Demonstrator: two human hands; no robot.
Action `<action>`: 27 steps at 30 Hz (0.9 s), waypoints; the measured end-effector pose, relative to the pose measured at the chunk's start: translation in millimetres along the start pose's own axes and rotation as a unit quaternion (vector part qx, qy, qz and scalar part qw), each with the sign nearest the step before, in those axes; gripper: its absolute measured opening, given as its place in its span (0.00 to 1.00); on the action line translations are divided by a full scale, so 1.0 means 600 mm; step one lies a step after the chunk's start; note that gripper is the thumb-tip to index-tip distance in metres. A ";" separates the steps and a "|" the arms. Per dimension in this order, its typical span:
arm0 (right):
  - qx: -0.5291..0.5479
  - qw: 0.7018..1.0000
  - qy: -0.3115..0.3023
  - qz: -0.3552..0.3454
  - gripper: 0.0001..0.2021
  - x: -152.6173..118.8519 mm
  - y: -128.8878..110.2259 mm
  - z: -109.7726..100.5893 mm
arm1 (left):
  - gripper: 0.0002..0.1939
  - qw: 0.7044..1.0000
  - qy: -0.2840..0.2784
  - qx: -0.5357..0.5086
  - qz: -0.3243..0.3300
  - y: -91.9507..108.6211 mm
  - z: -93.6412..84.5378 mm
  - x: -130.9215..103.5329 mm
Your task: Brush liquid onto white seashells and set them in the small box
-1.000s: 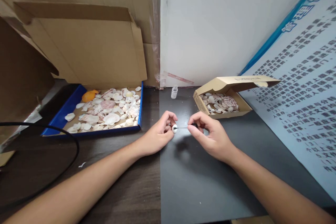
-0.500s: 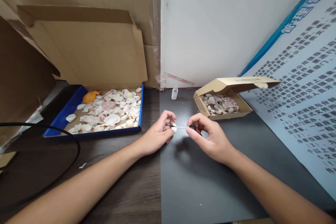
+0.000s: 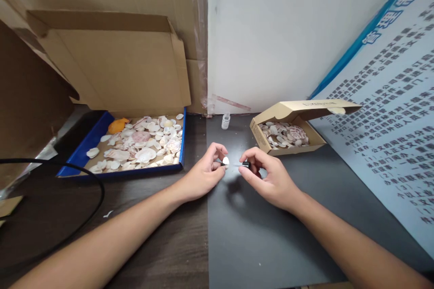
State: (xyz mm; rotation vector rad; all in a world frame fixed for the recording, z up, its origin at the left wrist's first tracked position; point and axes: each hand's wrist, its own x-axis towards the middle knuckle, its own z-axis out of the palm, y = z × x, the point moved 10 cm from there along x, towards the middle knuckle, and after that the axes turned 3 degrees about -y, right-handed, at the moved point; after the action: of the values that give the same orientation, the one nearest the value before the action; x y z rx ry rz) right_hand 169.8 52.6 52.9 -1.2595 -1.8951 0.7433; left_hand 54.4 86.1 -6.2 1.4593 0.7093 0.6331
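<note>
Between thumb and fingers of my left hand (image 3: 207,172) is a small white shell (image 3: 226,161), with something dark beside it at the fingertips. My right hand (image 3: 267,174) pinches a black cap (image 3: 247,165), from which a thin pale stem points left. A small gap parts the stem's tip from the shell. Behind the hands, a small clear bottle with a white label (image 3: 225,121) stands upright and uncapped near the wall.
A blue-edged box (image 3: 183,140) full of shells lies open at the left. A smaller cardboard box (image 3: 313,148) with shells is at the right. A black cable (image 3: 101,189) curves over the left side. A printed sheet (image 3: 389,122) slants at the far right.
The stem in my right hand has drawn back a little to the right from the shell. More of the white shell shows at my left fingertips.
</note>
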 end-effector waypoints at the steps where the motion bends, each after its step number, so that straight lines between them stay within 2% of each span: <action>1: -0.010 1.000 0.015 0.004 0.04 0.001 0.002 -0.005 | 0.12 1.000 -0.001 0.003 -0.001 0.001 0.001 0.000; 5: -0.029 0.998 0.062 0.018 0.04 0.001 0.008 -0.021 | 0.09 1.000 0.000 0.013 -0.003 0.004 0.002 -0.001; 11: 0.028 0.999 0.016 0.012 0.06 0.001 0.013 -0.005 | 0.10 1.000 0.000 0.017 0.005 0.007 0.002 -0.002; 20: -0.003 0.999 0.037 0.020 0.05 0.004 0.015 -0.013 | 0.12 1.000 -0.006 0.006 0.006 0.003 0.002 -0.002; 24: -0.037 0.997 0.066 0.023 0.05 0.003 0.014 -0.025 | 0.12 1.000 -0.008 -0.003 0.000 0.001 0.001 -0.001; 27: -0.011 0.998 0.063 0.019 0.05 0.002 0.014 -0.027 | 0.12 1.000 -0.005 -0.009 -0.005 0.000 0.000 -0.001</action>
State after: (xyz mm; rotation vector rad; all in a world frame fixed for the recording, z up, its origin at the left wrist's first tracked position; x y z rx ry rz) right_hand 186.9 58.1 55.5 -1.3284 -1.7859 0.6500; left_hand 54.1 85.4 -6.1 1.4401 0.7003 0.6226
